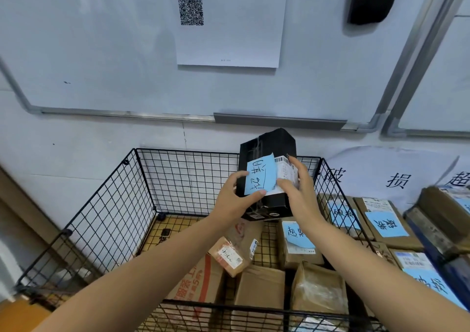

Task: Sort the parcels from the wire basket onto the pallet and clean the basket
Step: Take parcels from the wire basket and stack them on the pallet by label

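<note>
Risk, as I judge it: the black box (267,204) is up over the wire basket (101,217), so 1 slip drops it onto the brown parcels (259,288) below, and thumb rub could peel the blue note (260,176). Left hand (235,199) grips the box's left edge, thumb on the note; right hand (297,191) wraps its right side, so both grips are closed on the box
</note>
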